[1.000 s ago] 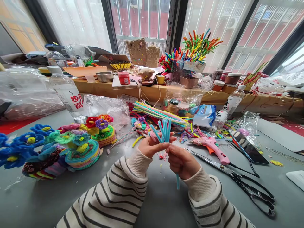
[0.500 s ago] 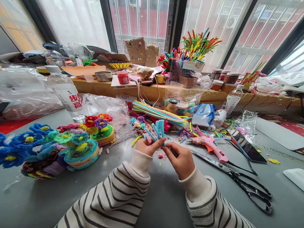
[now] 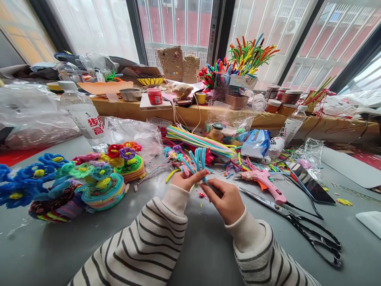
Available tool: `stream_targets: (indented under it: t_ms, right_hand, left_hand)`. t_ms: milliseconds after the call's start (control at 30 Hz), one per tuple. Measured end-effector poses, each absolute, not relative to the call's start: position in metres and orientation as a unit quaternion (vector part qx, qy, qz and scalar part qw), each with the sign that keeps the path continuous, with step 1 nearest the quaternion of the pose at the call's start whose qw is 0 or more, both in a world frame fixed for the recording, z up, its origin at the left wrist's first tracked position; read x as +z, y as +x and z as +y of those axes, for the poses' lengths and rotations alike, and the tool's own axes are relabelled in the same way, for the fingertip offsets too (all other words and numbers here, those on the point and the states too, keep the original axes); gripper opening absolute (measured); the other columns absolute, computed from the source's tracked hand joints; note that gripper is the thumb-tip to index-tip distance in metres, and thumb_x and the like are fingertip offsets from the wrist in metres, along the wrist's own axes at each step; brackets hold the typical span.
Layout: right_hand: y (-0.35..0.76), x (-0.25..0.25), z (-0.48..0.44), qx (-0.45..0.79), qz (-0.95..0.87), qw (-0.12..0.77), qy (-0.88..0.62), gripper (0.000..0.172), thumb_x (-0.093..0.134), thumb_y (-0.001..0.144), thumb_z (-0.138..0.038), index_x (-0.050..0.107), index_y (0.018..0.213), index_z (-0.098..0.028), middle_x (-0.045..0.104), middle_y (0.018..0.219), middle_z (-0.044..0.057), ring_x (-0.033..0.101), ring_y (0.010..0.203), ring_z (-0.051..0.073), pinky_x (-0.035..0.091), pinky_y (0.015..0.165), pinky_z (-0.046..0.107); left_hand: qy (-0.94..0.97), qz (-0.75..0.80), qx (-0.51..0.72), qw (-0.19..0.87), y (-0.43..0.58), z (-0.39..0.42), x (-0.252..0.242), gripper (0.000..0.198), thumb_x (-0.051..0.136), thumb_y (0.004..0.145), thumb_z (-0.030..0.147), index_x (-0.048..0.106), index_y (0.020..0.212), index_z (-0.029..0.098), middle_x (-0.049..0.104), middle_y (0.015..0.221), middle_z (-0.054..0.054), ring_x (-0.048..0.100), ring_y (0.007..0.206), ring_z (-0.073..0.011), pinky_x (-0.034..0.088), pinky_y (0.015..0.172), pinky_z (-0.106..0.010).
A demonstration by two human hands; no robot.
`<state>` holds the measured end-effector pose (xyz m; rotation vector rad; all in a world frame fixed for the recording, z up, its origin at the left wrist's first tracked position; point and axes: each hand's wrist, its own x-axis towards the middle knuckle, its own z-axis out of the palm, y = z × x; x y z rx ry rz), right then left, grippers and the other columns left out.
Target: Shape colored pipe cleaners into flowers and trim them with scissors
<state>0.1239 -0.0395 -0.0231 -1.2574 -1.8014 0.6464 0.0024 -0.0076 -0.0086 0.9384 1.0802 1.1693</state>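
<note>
A bunch of light blue pipe cleaners (image 3: pixel 200 159), bent into upright loops, stands up from my left hand (image 3: pixel 187 180). That hand is closed around its lower part, with a bit of pink showing beside the blue. My right hand (image 3: pixel 228 200) is closed too, thumb and forefinger pinching a blue pipe cleaner at the bunch's lower right side. The exact grip of its other fingers is hidden. Just beneath the hands, small red and yellow scraps (image 3: pixel 202 195) lie on the grey table (image 3: pixel 205 246).
Pipe-cleaner flower pots (image 3: pixel 102 190) stand at the left. On the right lie a pink glue gun (image 3: pixel 268 184), large black-handled scissors (image 3: pixel 297 222) and a phone (image 3: pixel 312 184). Behind the hands is a pile of long pipe cleaners (image 3: pixel 199 141). A water bottle (image 3: pixel 85 117) stands back left.
The right hand has shifted slightly down and away from the left, its fingertips lower on the bunch. The left hand keeps its hold, and the view has moved a little.
</note>
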Motion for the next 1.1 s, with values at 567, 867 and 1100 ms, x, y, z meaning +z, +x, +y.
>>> stream_targets:
  t_ms: [567, 867, 1100]
  right_hand:
    - [0.146, -0.016, -0.026, 0.412, -0.488, 0.593, -0.49, 0.02, 0.059, 0.063, -0.032, 0.052, 0.057, -0.014, 0.048, 0.046, -0.004, 0.041, 0.04, 0.007, 0.034, 0.038, 0.019]
    - [0.141, -0.019, -0.029, 0.371, -0.567, 0.509, -0.531, 0.029, 0.055, 0.065, -0.038, 0.047, 0.051, -0.015, 0.045, 0.043, -0.003, 0.042, 0.039, 0.009, 0.034, 0.039, 0.021]
    - [0.149, -0.016, -0.029, 0.234, -0.68, 0.424, -0.551, 0.029, 0.047, 0.072, -0.034, 0.042, 0.049, -0.017, 0.042, 0.045, -0.002, 0.04, 0.043, 0.01, 0.03, 0.042, 0.022]
  left_hand:
    - [0.547, 0.414, 0.338, 0.645, 0.009, -0.011, -0.012, 0.021, 0.067, 0.05, 0.028, 0.058, 0.057, 0.011, 0.059, 0.05, 0.0, 0.053, 0.05, -0.0105, 0.041, 0.052, -0.023]
    - [0.561, 0.429, 0.335, 0.624, 0.008, -0.013, -0.007, 0.02, 0.064, 0.055, 0.03, 0.059, 0.052, 0.01, 0.059, 0.05, -0.003, 0.053, 0.047, -0.0101, 0.039, 0.046, -0.02]
    - [0.605, 0.403, 0.296, 0.619, 0.004, -0.008, -0.01, 0.017, 0.063, 0.056, 0.026, 0.058, 0.052, 0.01, 0.058, 0.048, -0.002, 0.051, 0.044, -0.0092, 0.038, 0.044, -0.02]
